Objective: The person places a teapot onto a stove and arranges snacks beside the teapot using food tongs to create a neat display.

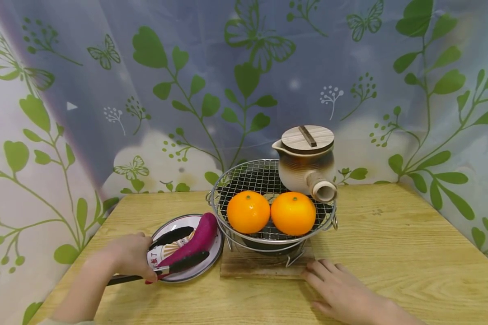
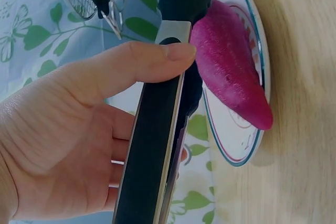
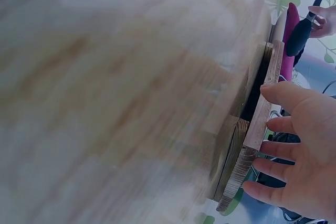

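Note:
My left hand [image 1: 134, 255] holds a pair of black-and-silver tongs [image 2: 152, 145], thumb on one arm and fingers behind the other. The tongs' black tips lie on either side of a purple sweet potato [image 1: 199, 239]; whether both press on it I cannot tell. That sweet potato rests on a white plate [image 1: 205, 269] with a coloured rim, at the left of the table. With fingers spread, my right hand [image 1: 341, 286] touches the right front edge of a wooden board [image 1: 264, 270] under the round grill stove.
Two oranges [image 1: 248, 212] sit side by side on the wire grill rack [image 1: 248, 176]. Behind them at the right stands a clay teapot [image 1: 305, 169] with a wooden lid and a side handle pointing forward. A leaf-patterned curtain [image 1: 211, 90] hangs behind the wooden table [image 1: 406, 243].

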A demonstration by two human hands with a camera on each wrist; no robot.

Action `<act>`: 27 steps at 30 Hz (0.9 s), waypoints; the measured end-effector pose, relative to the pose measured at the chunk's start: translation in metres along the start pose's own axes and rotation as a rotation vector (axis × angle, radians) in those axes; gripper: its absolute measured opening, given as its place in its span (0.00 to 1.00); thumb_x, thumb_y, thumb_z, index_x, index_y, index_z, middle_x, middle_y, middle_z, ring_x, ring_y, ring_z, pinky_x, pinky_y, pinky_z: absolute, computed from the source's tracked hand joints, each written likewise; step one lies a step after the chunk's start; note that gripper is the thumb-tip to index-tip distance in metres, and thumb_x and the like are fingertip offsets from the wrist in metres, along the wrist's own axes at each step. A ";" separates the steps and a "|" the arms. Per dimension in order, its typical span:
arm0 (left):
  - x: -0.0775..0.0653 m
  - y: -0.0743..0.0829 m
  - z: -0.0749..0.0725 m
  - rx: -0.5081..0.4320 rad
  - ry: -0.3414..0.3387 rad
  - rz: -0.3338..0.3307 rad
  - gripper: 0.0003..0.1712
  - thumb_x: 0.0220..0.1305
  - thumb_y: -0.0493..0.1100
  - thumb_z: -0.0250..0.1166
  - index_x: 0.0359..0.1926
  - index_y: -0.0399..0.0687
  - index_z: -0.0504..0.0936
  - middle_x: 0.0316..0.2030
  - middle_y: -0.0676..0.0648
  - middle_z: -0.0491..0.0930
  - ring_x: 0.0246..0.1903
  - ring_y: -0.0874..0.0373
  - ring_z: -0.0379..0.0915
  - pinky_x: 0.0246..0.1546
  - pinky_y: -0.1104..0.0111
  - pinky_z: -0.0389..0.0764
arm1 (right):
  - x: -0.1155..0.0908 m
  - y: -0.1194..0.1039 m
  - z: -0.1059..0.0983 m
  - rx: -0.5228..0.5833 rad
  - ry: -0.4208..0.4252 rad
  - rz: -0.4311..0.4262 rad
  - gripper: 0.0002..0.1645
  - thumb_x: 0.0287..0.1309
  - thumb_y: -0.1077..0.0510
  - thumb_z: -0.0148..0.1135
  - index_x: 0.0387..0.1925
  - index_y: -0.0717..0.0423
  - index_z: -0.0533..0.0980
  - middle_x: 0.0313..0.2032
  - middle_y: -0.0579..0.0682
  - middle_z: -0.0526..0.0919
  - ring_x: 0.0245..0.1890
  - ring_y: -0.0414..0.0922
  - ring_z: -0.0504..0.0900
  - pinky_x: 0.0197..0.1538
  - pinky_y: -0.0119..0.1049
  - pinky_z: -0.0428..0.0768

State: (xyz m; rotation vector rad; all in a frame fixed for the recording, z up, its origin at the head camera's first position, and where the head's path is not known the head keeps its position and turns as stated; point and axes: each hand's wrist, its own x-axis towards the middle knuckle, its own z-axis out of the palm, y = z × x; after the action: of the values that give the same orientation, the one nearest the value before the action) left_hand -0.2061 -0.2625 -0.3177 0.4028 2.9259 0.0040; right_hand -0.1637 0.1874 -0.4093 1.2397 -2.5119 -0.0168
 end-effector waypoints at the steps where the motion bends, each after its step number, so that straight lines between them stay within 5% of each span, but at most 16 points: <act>1: 0.000 0.000 0.001 0.008 0.002 -0.001 0.35 0.25 0.59 0.75 0.33 0.42 0.75 0.31 0.47 0.72 0.31 0.53 0.71 0.33 0.55 0.76 | 0.000 0.000 0.000 0.000 -0.001 0.001 0.32 0.47 0.43 0.66 0.53 0.53 0.72 0.50 0.52 0.71 0.47 0.49 0.71 0.40 0.47 0.77; 27: 0.004 -0.009 0.012 -0.004 0.004 0.037 0.24 0.31 0.51 0.73 0.28 0.45 0.73 0.27 0.51 0.70 0.27 0.56 0.67 0.30 0.59 0.72 | 0.000 0.002 0.002 0.006 0.023 -0.001 0.32 0.45 0.44 0.67 0.52 0.51 0.73 0.49 0.50 0.72 0.47 0.49 0.72 0.41 0.47 0.76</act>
State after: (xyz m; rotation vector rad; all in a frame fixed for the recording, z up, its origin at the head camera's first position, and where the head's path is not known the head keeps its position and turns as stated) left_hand -0.2103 -0.2703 -0.3303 0.4574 2.9217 0.0164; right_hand -0.1658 0.1882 -0.4111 1.2362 -2.4935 0.0051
